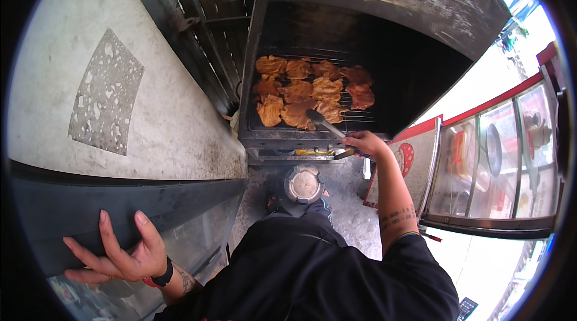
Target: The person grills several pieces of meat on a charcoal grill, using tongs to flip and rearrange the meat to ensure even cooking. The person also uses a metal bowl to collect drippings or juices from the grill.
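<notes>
Several browned slabs of meat (297, 91) lie in rows on a wire grill rack (359, 115) inside a dark metal grill box. My right hand (364, 142) is closed around a pair of metal tongs (332, 127) at the box's front edge. The dark tips of the tongs reach the nearest row and touch or hover over a front piece; which, I cannot tell. At the lower left, my left hand (129, 255) has its fingers spread against the dark front edge (174, 208) of a white-topped counter. It holds nothing.
The grill's large metal hood (433, 5) rises beyond the rack. Below the grill, a round metal canister (303, 184) stands by my legs. To the right is a red-trimmed glass display case (481, 158) with containers inside. The white counter top (168, 104) bounds the left side.
</notes>
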Motion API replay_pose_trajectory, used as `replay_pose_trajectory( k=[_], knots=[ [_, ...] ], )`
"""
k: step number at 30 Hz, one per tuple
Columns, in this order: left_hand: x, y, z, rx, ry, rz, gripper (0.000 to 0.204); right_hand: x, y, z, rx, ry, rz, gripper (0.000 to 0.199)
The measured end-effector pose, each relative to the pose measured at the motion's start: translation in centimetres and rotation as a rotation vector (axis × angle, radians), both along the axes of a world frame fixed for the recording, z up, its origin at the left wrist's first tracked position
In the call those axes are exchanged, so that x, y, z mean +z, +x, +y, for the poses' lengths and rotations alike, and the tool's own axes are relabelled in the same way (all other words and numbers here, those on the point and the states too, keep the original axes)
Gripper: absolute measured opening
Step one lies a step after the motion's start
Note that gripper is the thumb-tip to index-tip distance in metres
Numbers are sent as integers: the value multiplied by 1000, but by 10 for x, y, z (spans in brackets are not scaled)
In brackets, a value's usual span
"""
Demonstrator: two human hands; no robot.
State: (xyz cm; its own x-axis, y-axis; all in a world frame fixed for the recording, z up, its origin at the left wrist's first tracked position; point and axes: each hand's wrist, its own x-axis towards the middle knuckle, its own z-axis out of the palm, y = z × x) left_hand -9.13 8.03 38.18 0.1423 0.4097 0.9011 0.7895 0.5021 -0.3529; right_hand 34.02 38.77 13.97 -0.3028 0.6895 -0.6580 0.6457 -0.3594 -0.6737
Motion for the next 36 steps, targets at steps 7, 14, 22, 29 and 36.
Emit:
replay_pose_trajectory(
  k=[7, 14, 22, 29, 36],
  knots=[
    [0, 1, -2, 8, -16, 10, 46, 79, 11, -25, -78, 492, -313, 54],
    [2, 1, 0, -9, -12, 24, 46, 74, -36, -23, 193, 623, -588, 47],
    [0, 2, -1, 8, -22, -20, 41, 26, -86, -19, 261, 515, -476, 53],
    [1, 1, 0, -9, -4, 12, 42, 34, -21, -24, 117, 561, -499, 56],
    [-1, 0, -4, 25, -21, 8, 42, 32, -3, -30, 39, 207, -306, 47]
  ],
)
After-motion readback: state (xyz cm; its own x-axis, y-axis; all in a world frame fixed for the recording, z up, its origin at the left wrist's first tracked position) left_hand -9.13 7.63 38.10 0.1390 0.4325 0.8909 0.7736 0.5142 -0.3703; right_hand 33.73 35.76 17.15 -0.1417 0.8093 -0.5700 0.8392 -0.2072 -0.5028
